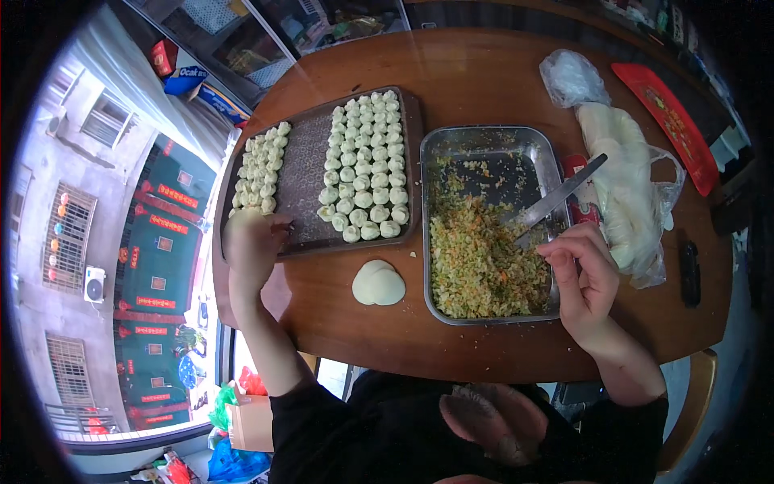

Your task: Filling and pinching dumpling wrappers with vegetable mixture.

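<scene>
My left hand is over the near left corner of a dark tray, at the near end of a group of pleated dumplings; blur hides whether it holds one. A larger block of dumplings fills the tray's right part. My right hand is raised with curled fingers at the right rim of a steel pan, and nothing shows between its fingers. Chopped vegetable filling lies in the pan, with a metal spatula leaning over its right rim. Round dough wrappers overlap on the table between tray and pan.
On the wooden table, right of the pan, lie a plastic bag of pale dough wrappers, a crumpled clear bag, a red tray and a black object. A window is at the left, a wooden chair at the lower right.
</scene>
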Demonstrator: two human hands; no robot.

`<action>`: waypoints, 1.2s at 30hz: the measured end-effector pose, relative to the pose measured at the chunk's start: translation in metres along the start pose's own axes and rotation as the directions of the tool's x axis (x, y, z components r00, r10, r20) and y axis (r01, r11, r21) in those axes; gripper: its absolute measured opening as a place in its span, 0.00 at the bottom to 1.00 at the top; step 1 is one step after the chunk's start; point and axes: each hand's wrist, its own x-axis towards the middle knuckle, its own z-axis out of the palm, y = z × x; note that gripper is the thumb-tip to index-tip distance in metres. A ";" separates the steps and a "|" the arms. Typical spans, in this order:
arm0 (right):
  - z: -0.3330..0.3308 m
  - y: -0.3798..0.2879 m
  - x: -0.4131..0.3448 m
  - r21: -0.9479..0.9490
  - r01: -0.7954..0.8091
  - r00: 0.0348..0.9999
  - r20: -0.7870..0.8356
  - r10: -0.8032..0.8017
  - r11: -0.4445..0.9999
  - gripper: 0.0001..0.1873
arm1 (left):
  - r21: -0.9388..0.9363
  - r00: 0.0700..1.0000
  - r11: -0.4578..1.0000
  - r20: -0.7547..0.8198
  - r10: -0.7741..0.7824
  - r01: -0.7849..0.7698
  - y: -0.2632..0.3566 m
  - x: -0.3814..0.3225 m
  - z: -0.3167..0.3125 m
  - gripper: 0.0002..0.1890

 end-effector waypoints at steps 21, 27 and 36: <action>-0.008 0.006 0.001 -0.031 0.089 0.995 -0.044 -0.090 0.996 0.02 | 0.253 0.979 0.946 0.075 0.188 -0.201 -0.021 0.006 0.015 0.05; -0.008 0.003 0.002 -0.012 0.093 0.994 -0.058 -0.094 0.996 0.03 | -0.350 0.977 0.912 -0.090 0.193 -0.212 0.026 -0.006 0.020 0.03; -0.009 0.005 0.000 -0.036 0.134 0.986 -0.098 -0.137 0.990 0.02 | -0.185 0.780 0.766 -0.008 0.626 -0.616 0.168 -0.068 0.084 0.09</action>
